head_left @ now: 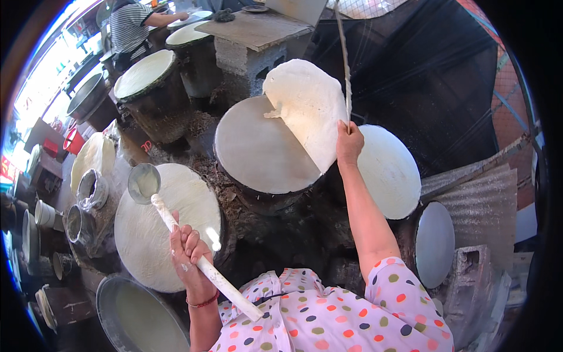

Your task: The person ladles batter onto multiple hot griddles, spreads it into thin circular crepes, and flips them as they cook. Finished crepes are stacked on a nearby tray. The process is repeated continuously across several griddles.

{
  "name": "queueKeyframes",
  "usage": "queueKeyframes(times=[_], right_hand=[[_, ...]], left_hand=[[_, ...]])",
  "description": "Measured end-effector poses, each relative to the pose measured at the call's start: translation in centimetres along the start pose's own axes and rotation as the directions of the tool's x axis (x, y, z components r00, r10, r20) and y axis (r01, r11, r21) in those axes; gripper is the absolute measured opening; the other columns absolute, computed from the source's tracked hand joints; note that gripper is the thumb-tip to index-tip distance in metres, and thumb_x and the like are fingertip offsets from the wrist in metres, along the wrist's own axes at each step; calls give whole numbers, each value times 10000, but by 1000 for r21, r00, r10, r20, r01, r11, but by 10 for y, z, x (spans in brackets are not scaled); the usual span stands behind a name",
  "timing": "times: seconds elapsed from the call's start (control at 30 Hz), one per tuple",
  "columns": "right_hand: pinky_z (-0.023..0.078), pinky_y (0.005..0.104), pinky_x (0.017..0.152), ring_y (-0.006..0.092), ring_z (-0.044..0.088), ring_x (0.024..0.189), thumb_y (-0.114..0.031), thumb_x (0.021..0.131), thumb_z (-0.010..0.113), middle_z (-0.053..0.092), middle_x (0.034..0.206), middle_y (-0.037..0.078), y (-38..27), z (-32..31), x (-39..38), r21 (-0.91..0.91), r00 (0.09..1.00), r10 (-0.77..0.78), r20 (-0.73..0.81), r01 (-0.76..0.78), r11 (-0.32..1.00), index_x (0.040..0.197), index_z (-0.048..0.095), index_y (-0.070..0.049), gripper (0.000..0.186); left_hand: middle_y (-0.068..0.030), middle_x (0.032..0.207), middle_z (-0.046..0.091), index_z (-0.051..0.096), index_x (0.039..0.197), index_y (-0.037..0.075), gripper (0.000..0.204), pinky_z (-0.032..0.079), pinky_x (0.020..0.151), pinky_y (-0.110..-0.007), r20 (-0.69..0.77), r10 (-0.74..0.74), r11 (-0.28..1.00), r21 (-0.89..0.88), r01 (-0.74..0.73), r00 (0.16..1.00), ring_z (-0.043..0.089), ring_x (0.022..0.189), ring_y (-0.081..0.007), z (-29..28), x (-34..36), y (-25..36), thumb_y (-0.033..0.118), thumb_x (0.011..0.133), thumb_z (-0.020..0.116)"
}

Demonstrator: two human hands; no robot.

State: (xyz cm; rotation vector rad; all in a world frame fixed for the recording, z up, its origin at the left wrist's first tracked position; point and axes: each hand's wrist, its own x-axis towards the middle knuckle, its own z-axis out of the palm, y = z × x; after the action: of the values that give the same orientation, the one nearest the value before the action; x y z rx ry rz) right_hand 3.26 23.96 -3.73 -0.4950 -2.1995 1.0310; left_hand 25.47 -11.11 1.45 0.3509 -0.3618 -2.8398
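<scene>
My right hand (350, 144) curls tight round a stick (345, 58), my left hand (192, 252) round a ladle (221, 278). The sheet (306, 105) looks soft, easy to rip; best held along its right edge.

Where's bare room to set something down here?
Bare: the slab in front of the dark bundle and small round plate; also the grey round top left of the lifted sheet. Crowded: the far left, packed with pots and buckets.
</scene>
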Motion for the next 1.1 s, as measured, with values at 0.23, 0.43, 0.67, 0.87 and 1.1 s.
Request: queueKeyframes(times=[0.23,0.43,0.67,0.87,1.1], right_hand=[[471,413,706,338,612,807,-233,828,622,632,829,120,-43,6,-53,94,950,-248,189,234,968,896,659,-97,156],[411,266,521,117,531,560,-339,922,590,573,706,28,-37,-9,-128,167,724,24,690,-192,967,944,653,-56,290],[375,221,470,56,435,522,-408,967,466,476,660,-33,5,-69,-121,143,598,524,607,-730,669,1213,606,-113,409],[463,291,646,137,559,705,-253,916,562,537,739,8,54,-52,-115,50,877,87,474,-125,991,1286,568,-119,394],[494,431,691,330,618,776,-246,856,615,587,809,114,43,-33,-89,-275,844,-43,534,222,935,1222,605,-282,368]], left_hand=[[31,770,307,324,1399,9,413,310,369,-137,-15,-129,990,58,130,992,282,543,-8,7,5,-16,141,1015,400],[27,771,325,345,1397,32,416,306,372,-137,-41,-152,971,181,156,988,292,540,-8,5,11,-16,141,1004,430],[4,771,405,416,986,95,92,297,387,-160,13,-279,809,542,228,960,359,546,-32,6,63,-49,150,984,490],[-22,783,435,395,1234,65,260,357,418,-203,71,-329,625,764,161,942,415,534,-76,26,152,-150,151,991,430],[-50,759,453,307,1401,49,454,365,403,-232,-54,-269,321,936,142,962,443,518,-100,24,183,-198,107,972,443]])
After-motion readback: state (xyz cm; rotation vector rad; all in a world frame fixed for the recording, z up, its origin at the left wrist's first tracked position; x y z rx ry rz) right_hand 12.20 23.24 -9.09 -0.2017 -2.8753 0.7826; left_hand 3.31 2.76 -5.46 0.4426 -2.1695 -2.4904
